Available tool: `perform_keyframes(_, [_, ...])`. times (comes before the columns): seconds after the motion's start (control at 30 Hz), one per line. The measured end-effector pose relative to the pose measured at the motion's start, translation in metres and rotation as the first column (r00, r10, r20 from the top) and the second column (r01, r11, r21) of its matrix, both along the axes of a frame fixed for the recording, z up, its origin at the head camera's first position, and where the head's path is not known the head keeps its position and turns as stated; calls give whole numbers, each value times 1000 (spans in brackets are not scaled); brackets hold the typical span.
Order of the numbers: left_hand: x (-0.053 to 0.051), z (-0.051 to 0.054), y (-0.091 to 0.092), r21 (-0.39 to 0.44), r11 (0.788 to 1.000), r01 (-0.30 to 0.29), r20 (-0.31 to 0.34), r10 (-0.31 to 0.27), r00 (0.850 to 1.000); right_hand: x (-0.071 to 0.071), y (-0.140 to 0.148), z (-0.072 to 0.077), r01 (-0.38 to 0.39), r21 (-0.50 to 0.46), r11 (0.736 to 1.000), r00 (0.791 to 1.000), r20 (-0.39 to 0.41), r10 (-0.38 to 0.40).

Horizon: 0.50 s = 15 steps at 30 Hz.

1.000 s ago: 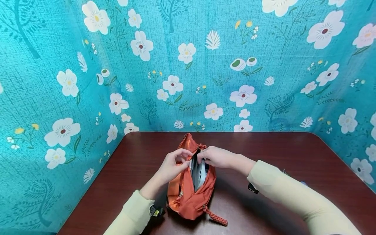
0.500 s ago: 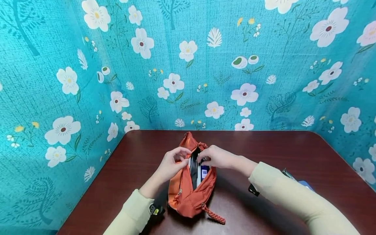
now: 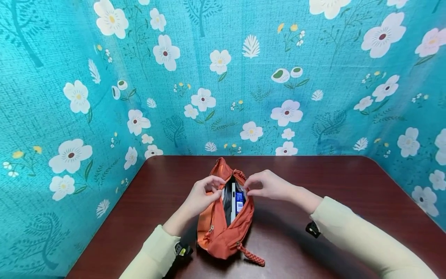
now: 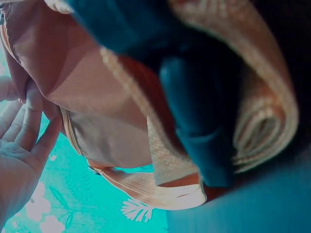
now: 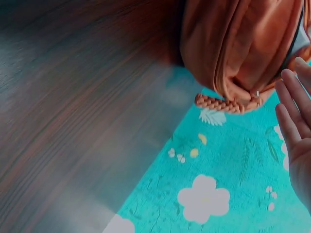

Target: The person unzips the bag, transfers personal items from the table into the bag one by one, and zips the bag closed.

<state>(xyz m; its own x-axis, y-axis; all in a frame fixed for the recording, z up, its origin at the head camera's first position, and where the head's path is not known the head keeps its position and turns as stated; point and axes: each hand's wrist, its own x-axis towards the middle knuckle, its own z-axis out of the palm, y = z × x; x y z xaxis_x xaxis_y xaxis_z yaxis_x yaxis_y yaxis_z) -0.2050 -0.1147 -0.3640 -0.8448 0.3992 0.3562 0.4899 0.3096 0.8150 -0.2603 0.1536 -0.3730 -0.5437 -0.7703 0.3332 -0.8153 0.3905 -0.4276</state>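
An orange-red zippered bag [image 3: 224, 242] lies on the table with its main pocket spread apart. My left hand [image 3: 202, 197] pinches the left rim of the opening between thumb and fingers. At the right rim, my right hand [image 3: 270, 186] holds the fabric edge with thumb and forefinger. Inside the pocket stand a slim white object [image 3: 234, 213] and a blue packet [image 3: 239, 197] with a white label. The dark lining hides whatever lies deeper. In the left wrist view the bag's strap webbing [image 4: 265, 121] and a dark buckle [image 4: 194, 111] show.
The dark reddish-brown table [image 3: 313, 174] carries the bag near its middle. A braided zipper pull [image 3: 252, 256] trails off the bag's near end. Teal flowered cloth [image 3: 258, 97] hangs behind and at the sides. My right sleeve [image 3: 366, 232] covers part of the table's right side.
My right hand has come out of the pocket and shifted right to the bag's rim. The white object has turned from slanted to edge-on, exposing the blue packet. My left hand has stayed put.
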Motion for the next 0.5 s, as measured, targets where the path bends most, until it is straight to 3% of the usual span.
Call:
perform_keyframes(0.17, [0, 0, -1, -5, 1000, 1, 5, -1, 1000, 6, 28, 1, 100, 10, 995, 995, 29, -100])
perform_keyframes(0.5, [1, 0, 0, -10, 1000, 10, -12, -10, 1000, 19, 100, -3, 274, 98, 957, 955, 89, -283])
